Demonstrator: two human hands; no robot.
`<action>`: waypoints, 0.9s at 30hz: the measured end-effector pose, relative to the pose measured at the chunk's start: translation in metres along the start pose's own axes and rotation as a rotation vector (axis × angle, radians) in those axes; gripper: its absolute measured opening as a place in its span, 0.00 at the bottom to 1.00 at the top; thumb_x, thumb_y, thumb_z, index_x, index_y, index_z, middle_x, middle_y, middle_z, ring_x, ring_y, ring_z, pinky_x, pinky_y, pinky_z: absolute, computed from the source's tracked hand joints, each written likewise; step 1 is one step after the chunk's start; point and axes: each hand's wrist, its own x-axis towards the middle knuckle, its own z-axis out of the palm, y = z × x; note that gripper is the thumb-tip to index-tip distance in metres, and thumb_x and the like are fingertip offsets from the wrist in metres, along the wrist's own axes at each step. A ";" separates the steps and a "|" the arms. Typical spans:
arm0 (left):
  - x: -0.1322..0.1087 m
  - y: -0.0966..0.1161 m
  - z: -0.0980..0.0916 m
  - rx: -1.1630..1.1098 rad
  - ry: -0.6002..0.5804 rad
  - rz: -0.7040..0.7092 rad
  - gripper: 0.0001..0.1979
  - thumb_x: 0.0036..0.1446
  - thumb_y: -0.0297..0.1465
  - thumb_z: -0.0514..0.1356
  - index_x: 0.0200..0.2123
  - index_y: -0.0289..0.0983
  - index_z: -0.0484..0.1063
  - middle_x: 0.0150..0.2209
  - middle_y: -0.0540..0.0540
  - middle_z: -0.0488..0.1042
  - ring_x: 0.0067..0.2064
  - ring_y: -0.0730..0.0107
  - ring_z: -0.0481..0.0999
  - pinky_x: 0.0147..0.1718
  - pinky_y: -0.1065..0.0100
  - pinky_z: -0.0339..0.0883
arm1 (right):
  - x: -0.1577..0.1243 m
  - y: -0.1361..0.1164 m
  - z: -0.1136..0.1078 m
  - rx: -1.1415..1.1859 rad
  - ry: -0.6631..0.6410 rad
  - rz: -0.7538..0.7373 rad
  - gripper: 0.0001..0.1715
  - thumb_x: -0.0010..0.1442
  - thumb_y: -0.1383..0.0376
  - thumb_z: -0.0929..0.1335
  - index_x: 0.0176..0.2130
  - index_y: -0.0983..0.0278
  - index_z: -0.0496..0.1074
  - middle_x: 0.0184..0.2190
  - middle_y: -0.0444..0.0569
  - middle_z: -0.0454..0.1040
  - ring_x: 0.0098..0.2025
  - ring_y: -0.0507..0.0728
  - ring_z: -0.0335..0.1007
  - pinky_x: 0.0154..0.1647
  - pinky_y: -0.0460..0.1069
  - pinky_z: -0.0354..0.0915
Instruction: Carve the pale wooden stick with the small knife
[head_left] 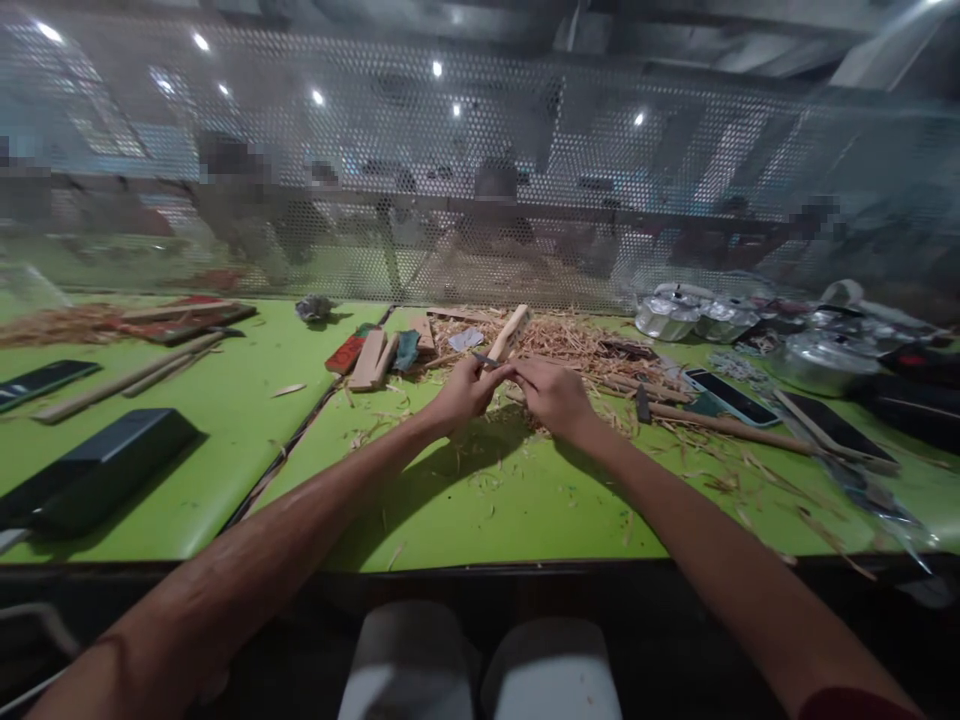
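At the near edge, two white-clad knees [480, 670] sit below the green counter [480, 520], and both forearms stretch inward over it. A dark case [105, 465] lies on the left, its long side slanting away to the right.

Ahead, the hands meet just above the surface. The left hand [459, 395] is closed around the lower end of a pale piece of wood [513, 332]; a thin dark blade [486, 361] shows beside its thumb. The right hand [556, 395] has its fingers curled in, tips meeting the left thumb; whether it grips anything is hidden. The wood's long axis tilts up and away, leaning slightly right, its free end pointing toward the far side.

To the right lie a stick [735, 430], running left to right, and two phones, one pale-edged [731, 397], the other dark [836, 430]. Beyond the hands spreads a heap of shavings [577, 345], with a wooden block [367, 362] to its left and shiny metal containers [667, 315] to its right. Farthest stands a perforated screen [450, 140], blurred people behind it.
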 end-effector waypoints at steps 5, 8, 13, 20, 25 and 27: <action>-0.002 0.002 -0.002 0.018 0.033 -0.008 0.24 0.56 0.48 0.70 0.30 0.41 0.61 0.14 0.61 0.57 0.14 0.81 0.55 0.15 0.74 0.49 | -0.004 -0.006 0.006 -0.043 0.043 0.044 0.21 0.75 0.64 0.62 0.56 0.66 0.79 0.47 0.57 0.82 0.44 0.60 0.75 0.40 0.48 0.61; -0.002 0.001 -0.003 0.022 0.032 -0.012 0.23 0.57 0.47 0.70 0.31 0.40 0.62 0.14 0.61 0.58 0.14 0.81 0.56 0.15 0.74 0.49 | -0.005 -0.010 0.008 -0.042 0.051 0.071 0.20 0.75 0.63 0.62 0.54 0.66 0.80 0.45 0.57 0.82 0.42 0.59 0.75 0.38 0.48 0.60; -0.002 0.002 0.003 -0.029 0.087 -0.018 0.21 0.59 0.45 0.68 0.31 0.40 0.62 0.14 0.61 0.58 0.13 0.80 0.57 0.14 0.75 0.49 | -0.004 -0.013 0.011 0.056 0.118 0.095 0.19 0.75 0.65 0.62 0.55 0.67 0.79 0.47 0.57 0.82 0.45 0.60 0.76 0.41 0.48 0.63; -0.002 0.006 0.012 -0.124 0.149 -0.007 0.22 0.56 0.46 0.70 0.30 0.40 0.61 0.15 0.61 0.58 0.13 0.81 0.57 0.12 0.76 0.48 | -0.002 -0.012 0.022 0.135 0.238 0.077 0.19 0.73 0.67 0.63 0.54 0.69 0.79 0.43 0.58 0.82 0.41 0.60 0.77 0.42 0.49 0.66; -0.003 0.008 0.022 -0.176 0.217 -0.015 0.24 0.52 0.47 0.72 0.31 0.40 0.62 0.16 0.62 0.58 0.13 0.82 0.56 0.11 0.76 0.47 | -0.003 -0.018 0.028 0.236 0.325 0.123 0.19 0.72 0.69 0.62 0.50 0.70 0.81 0.40 0.58 0.82 0.38 0.59 0.76 0.41 0.49 0.66; -0.004 0.009 0.024 -0.221 0.210 -0.017 0.24 0.52 0.48 0.72 0.31 0.40 0.62 0.17 0.62 0.58 0.13 0.83 0.55 0.11 0.76 0.46 | -0.001 -0.019 0.030 0.290 0.346 0.130 0.19 0.72 0.68 0.61 0.50 0.67 0.81 0.40 0.56 0.82 0.38 0.58 0.76 0.42 0.49 0.67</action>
